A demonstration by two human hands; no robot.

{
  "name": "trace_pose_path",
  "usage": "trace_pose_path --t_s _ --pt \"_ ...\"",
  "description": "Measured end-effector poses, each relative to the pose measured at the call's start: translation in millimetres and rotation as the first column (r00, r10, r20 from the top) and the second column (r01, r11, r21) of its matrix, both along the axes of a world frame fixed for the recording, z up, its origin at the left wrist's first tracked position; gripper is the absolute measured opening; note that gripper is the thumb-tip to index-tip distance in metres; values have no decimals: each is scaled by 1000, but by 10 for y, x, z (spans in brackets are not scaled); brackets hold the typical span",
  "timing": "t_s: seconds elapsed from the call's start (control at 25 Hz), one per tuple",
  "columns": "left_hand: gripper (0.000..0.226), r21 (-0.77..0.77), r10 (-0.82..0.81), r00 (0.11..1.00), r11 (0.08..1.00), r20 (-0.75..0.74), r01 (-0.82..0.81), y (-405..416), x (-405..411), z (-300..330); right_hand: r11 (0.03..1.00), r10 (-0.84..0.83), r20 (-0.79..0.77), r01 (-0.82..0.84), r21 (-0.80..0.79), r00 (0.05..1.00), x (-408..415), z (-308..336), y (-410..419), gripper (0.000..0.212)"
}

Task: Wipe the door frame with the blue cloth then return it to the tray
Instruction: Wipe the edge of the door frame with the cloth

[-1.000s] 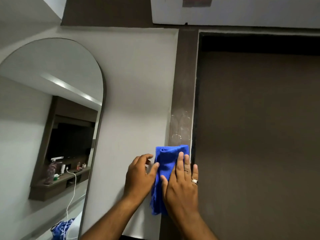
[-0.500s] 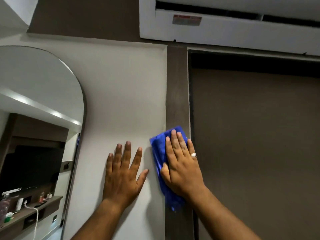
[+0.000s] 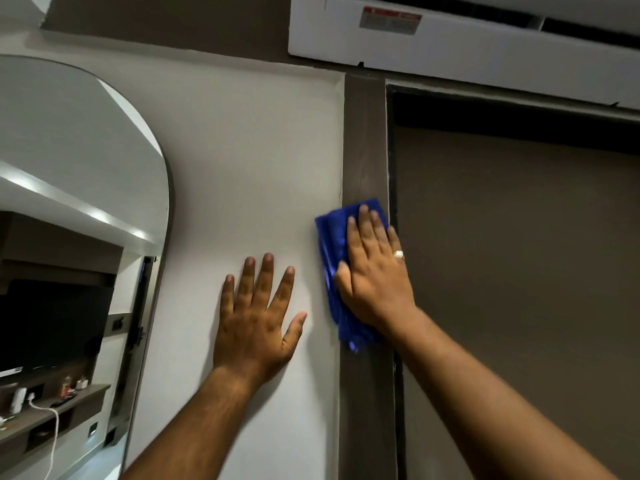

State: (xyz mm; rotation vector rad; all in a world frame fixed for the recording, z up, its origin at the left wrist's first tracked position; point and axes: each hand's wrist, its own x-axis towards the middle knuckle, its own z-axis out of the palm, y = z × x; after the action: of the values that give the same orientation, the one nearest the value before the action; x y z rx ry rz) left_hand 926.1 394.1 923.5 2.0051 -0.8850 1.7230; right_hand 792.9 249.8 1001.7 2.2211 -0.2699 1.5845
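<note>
My right hand (image 3: 375, 271), fingers (image 3: 364, 226) straight, presses the blue cloth (image 3: 331, 244) on the door frame (image 3: 365, 140), higher than a second ago. My left hand (image 3: 256, 317) has released it and lies flat on the wall (image 3: 259, 161). Wiping seems midway; no tray in view.

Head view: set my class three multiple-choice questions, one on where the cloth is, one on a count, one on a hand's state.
1. Where is the blue cloth? A on the mirror; B on the door frame; C on the tray.
2. How many rings show on the right hand? A none; B one; C three.
3. How is the left hand? A flat on the wall, fingers spread; B pinching the cloth; C a fist.
Answers: 1 B, the right hand presses it to the frame. 2 B, one pale ring shows. 3 A, palm against the white wall, apart from the cloth.
</note>
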Motion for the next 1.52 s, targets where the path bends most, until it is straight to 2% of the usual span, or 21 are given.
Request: trace_pose_path --t_s 0.12,0.32,0.4,0.56,0.64,0.8,0.88,1.12,1.36,1.52 --pt "74 -11 1 1000 1000 -7 -1 9 -7 -25 999 8 32 -10 44 999 37 100 18 69" --pt "75 -33 -22 999 999 -28 21 -17 -37 -98 999 8 31 -9 31 999 -13 -493 41 69" --pt "75 6 -33 999 999 12 33 -20 -34 -49 1000 -5 23 5 28 1000 -16 -262 4 69" --pt "77 14 -32 999 999 37 31 -29 -17 6 994 24 35 -28 104 999 47 609 -2 70" --pt "77 4 -28 999 1000 42 27 -35 -22 20 993 33 57 -39 111 998 38 709 -11 71" --pt "79 -89 -37 999 995 -24 34 -91 -30 14 999 31 52 -33 28 998 16 6 -5 70" --pt "80 -140 -44 998 989 -43 38 -141 -71 51 1000 0 22 0 19 1000 0 -140 -37 71" --pt "79 -132 -34 999 991 1 34 -227 -59 494 997 41 46 -43 60 998 23 925 -16 71" --pt "81 -126 -50 999 991 20 52 -236 -44 524 998 59 40 -59 5 997 28 526 -65 73" --pt "84 -100 -43 999 994 14 45 -205 -70 849 995 62 103 -69 66 993 76 1257 -35 72"
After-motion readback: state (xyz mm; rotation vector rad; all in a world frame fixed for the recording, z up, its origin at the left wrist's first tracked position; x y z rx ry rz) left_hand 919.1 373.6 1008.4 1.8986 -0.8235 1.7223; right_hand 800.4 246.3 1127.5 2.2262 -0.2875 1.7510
